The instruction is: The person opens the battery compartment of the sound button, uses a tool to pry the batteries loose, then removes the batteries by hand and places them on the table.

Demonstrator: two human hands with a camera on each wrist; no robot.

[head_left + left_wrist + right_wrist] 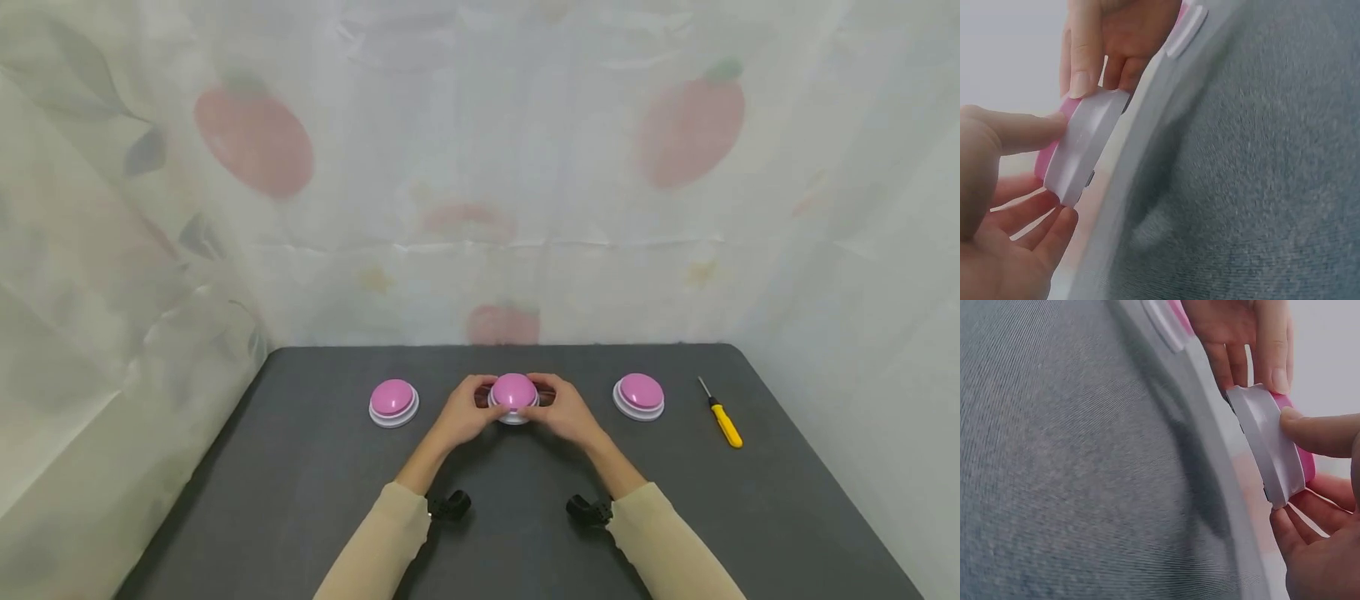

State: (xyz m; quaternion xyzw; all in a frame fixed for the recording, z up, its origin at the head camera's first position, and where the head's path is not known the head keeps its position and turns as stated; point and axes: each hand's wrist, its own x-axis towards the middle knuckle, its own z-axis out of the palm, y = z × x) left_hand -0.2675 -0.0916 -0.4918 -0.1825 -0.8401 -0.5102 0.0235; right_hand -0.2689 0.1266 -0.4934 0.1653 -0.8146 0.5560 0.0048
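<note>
Both hands hold a round push button (513,390) with a pink dome and a white base, one from each side. My left hand (462,414) grips its left edge, thumb on the near side and fingers curled round the far side. On the opposite edge, my right hand (567,413) has the same kind of grip. The wrist views show the white base (1088,140) tilted on edge, with a gap between its underside and the table. Small dark bits show on that underside. Each thumb (1319,434) presses near the seam of pink and white.
Similar pink buttons sit on the dark grey table (315,500), one to the left (393,400) and one to the right (640,393). A screwdriver (726,425) with a yellow handle lies at the far right. A pale printed curtain (585,167) hangs behind the table.
</note>
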